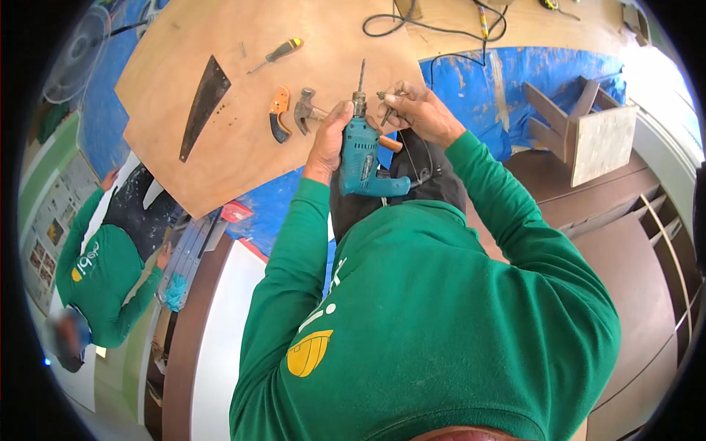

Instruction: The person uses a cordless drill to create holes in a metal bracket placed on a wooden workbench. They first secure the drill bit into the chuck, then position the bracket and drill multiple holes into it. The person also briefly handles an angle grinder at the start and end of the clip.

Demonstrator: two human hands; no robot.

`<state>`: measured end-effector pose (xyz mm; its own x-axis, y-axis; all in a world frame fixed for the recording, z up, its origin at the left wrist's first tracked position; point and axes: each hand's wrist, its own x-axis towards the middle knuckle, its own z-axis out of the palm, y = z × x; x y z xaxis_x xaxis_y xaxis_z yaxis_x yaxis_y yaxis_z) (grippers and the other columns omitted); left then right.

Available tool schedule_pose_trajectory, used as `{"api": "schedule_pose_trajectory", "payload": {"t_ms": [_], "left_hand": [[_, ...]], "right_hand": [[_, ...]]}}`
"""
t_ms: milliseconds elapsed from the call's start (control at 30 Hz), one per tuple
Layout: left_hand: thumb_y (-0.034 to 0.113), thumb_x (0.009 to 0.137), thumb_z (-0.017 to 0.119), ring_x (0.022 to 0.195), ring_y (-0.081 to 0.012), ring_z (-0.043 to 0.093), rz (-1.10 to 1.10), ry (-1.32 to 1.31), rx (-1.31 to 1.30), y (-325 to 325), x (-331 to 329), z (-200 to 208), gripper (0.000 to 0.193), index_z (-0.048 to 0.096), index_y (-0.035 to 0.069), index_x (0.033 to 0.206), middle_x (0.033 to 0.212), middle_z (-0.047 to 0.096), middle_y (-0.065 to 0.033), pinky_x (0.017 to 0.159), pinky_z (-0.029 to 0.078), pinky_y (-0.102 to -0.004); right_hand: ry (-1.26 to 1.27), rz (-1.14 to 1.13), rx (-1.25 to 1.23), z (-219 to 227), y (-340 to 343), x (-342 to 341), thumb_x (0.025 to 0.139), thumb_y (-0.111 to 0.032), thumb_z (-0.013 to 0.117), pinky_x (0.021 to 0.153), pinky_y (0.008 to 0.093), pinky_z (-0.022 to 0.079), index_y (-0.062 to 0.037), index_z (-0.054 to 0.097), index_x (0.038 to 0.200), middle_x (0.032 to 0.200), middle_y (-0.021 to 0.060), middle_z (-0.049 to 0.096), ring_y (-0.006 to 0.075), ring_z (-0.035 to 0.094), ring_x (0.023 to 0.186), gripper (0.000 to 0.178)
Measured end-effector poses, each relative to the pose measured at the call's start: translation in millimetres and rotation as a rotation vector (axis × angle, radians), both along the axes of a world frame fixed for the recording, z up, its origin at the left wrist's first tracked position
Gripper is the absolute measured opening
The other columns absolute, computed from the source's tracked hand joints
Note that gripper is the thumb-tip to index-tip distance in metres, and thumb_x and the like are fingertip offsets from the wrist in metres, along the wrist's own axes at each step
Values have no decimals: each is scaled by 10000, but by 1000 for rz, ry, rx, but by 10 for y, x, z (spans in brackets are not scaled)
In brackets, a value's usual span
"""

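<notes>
My left hand (331, 145) grips a teal power drill (358, 153) just below its chuck. The drill points away from me, a long twist bit (362, 72) standing in the chuck. In my right hand (426, 114), closed fingers pinch a small metal chuck key (387, 109), held beside the chuck and apart from it. A claw hammer (304, 110) lies on the wooden board (165, 66), its handle partly hidden behind my left hand and the drill. Left of it rest an orange and black saw handle (279, 115) and a detached dark saw blade (204, 110).
A yellow and black screwdriver (284, 50) and several small screws (222, 108) lie on the board. A black cable (441, 35) loops at the back. Blue sheeting (471, 92) and a wooden frame piece (603, 145) are at right. A co-worker (110, 272) is at left.
</notes>
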<state>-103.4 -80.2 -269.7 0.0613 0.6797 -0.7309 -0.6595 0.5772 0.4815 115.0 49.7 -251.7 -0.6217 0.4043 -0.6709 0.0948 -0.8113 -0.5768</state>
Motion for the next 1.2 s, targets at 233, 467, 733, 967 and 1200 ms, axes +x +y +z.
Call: {"api": "schedule_pose_trajectory", "payload": {"t_ms": [233, 467, 733, 967, 1200], "left_hand": [[331, 1152, 669, 937, -156, 776, -17, -56, -49, 57, 6, 156, 393, 689, 7, 1372, 1120, 812, -103, 830, 643, -314], [194, 1045, 819, 923, -187, 778, -31, 196, -4, 200, 205, 292, 315, 609, 10, 1190, 1047, 794, -150, 793, 656, -343], [182, 1066, 804, 987, -127, 712, -121, 204, 26, 234, 284, 286, 287, 620, 47, 1241, 1104, 729, -59, 849, 602, -292], [242, 1075, 797, 1013, -122, 696, -156, 157, 25, 336, 333, 486, 313, 616, 42, 1234, 1102, 722, -55, 868, 593, -301], [288, 1089, 779, 987, -110, 664, -217, 231, 5, 407, 365, 516, 342, 599, 31, 1226, 1084, 705, -67, 846, 577, -305]], "right_hand": [[-138, 82, 179, 297, -1, -101, 1099, -217, 737, 669, 284, 526, 5, 683, 1149, 911, 54, 754, 112, 647, 739, 234], [-129, 12, 128, 193, -15, -17, 1097, -207, 738, 666, 281, 528, 22, 672, 1162, 905, 63, 747, 115, 641, 744, 247], [-21, -49, -19, 25, -27, 106, 1094, -165, 723, 618, 250, 466, -1, 666, 1135, 901, 64, 717, 90, 588, 735, 178], [154, -116, -236, -101, -23, 168, 1105, -119, 679, 560, 241, 388, -8, 649, 1094, 914, 96, 729, 83, 544, 664, 116], [299, -190, -605, -395, 52, 235, 1129, -154, 634, 549, 267, 373, 0, 647, 1024, 815, 51, 666, 69, 478, 598, 187]]}}
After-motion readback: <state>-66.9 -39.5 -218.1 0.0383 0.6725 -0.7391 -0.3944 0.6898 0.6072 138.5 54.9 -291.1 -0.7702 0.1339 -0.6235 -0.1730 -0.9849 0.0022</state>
